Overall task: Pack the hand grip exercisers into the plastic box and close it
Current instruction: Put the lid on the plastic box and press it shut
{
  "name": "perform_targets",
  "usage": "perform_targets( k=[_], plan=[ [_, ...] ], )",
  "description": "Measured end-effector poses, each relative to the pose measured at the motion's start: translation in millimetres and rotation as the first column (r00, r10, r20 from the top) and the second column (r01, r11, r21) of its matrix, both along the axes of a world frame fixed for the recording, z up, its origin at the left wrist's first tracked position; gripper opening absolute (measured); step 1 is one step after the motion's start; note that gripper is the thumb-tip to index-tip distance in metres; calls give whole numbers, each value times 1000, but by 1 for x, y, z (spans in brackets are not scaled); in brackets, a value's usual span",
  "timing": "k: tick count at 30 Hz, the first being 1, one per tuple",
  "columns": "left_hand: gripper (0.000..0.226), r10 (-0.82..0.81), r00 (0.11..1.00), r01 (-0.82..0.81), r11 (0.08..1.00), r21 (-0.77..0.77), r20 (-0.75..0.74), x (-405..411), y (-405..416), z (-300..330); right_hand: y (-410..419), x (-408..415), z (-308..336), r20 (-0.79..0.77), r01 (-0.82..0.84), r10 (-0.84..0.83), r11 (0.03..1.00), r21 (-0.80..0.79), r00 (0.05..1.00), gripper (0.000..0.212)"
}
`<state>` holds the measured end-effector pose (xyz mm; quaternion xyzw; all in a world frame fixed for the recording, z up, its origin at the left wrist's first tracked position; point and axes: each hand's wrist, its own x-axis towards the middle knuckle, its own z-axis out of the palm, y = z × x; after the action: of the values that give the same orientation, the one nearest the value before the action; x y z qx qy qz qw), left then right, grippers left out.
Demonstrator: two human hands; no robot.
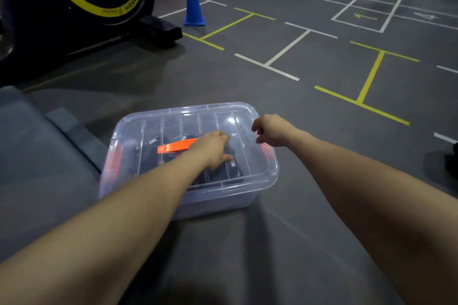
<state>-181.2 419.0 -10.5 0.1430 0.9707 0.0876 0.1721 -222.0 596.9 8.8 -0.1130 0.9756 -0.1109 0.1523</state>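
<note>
Single head-worn wide-angle cam, pitched forward and down, close over the work. Both forearms enter from the bottom corners, left hand (216, 148) and right hand (272, 131) near frame centre over the plastic box (173, 195). Upper half takes in the gym floor (322, 39) receding; lines bow toward the edges. No second view, so no overlap.

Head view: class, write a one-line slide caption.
Left hand presses the clear lid onto the plastic box; right hand hovers beside.
</note>
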Motion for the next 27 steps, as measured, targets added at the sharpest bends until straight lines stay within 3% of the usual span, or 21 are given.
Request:
perform_targets(
  k=[2, 5, 9, 13, 17, 22, 27],
  plan=[
    [78, -30, 999, 32, 998, -46, 36, -6, 11, -8, 8, -10, -4, 11, 86, -86, 996, -13, 996, 44],
    [89, -27, 994, 34, 997, -64, 108, -7, 12, -25, 13, -15, -28, 89, 264, -252, 950, -168, 964, 45],
    [91, -24, 991, 33, 997, -64, 133, -10, 11, -27, 24, -10, -57, 393, 512, -370, 777, -366, 842, 52],
    [92, -25, 988, 37, 996, -79, 152, -10, 14, -24, 33, -8, -69, 591, 681, -395, 614, -399, 703, 72],
    [91, -20, 987, 32, 997, -76, 161, -9, 13, -24, 26, -5, -65, 530, 698, -459, 541, -469, 713, 59],
    [90, -19, 988, 32, 996, -80, 156, -9, 14, -23, 19, -6, -59, 302, 611, -530, 691, -387, 792, 60],
    [89, -18, 989, 29, 997, -76, 150, -9, 12, -25, 15, 0, -58, 215, 602, -564, 713, -360, 797, 44]
  ],
)
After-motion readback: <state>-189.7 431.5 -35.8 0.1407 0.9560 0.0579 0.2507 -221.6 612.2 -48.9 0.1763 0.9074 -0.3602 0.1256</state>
